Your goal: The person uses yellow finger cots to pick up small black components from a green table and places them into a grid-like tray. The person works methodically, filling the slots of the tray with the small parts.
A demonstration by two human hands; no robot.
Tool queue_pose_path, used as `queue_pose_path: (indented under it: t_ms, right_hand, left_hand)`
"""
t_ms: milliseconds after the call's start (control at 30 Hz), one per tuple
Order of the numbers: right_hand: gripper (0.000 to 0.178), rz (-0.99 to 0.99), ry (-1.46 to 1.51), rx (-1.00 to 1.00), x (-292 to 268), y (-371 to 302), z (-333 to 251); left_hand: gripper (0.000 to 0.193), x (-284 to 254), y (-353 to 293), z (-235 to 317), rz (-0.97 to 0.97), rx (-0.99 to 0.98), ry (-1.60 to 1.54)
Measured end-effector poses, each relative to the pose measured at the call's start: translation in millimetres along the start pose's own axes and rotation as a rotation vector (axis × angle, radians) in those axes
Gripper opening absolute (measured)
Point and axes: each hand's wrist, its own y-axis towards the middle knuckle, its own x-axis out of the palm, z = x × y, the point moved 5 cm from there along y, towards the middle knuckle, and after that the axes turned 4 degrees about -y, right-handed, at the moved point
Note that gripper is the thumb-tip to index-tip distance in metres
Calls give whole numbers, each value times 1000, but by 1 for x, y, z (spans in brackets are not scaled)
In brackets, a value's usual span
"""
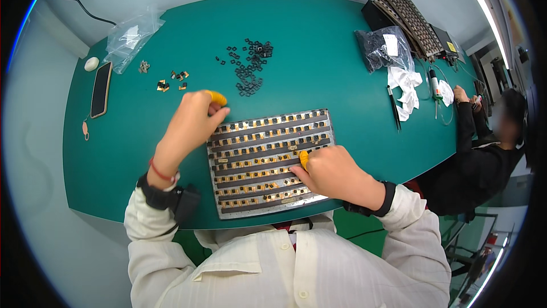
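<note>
In front of me a metal tray [233, 214] carries rows of small black and gold parts [250, 165] between dark strips. Over its far left corner is my left hand [195, 117], fingers curled, thumb close to a yellow finger cot [216, 98]. My right hand [336, 174] rests at the tray's right part, thumb and index finger drawn together over a row; that index finger also wears a yellow finger cot [303, 160]. Whatever either pinch holds is too small or hidden to tell. Beyond the tray lies a loose pile of small black square pieces [249, 72].
Small black-gold parts [163, 85] and silvery bits [144, 66] lie left, near a phone [101, 90] and clear bag [132, 39]. Rightward are tweezers [394, 109], crumpled white paper [407, 89], a bag of black pieces [384, 49] and stacked trays [407, 20]. Another person [484, 160] sits right.
</note>
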Motion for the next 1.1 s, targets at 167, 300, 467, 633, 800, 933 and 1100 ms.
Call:
queue_pose_path:
  t_ms: [167,300,467,633,800,933,1100]
  right_hand:
    - [45,-29,158,-84,-16,11,14]
    - [26,37,197,-75,-48,40,30]
    - [18,204,258,-80,-60,102,36]
    - [17,233,284,-37,-40,141,31]
    - [17,281,266,-24,-27,153,28]
    - [12,243,282,-58,-32,145,24]
    - [18,204,293,-62,-38,137,34]
  left_hand:
    - [28,23,32,1,27,-42,-12]
    - [22,31,35,5,-46,-95,-11]
    - [17,28,16,15,-43,-50,134]
    - [16,15,11,9,78,-29,200]
    - [19,8,7,-7,133,-26,78]
    - [23,10,7,-7,73,-48,-14]
    - [21,19,13,2,23,-19,10]
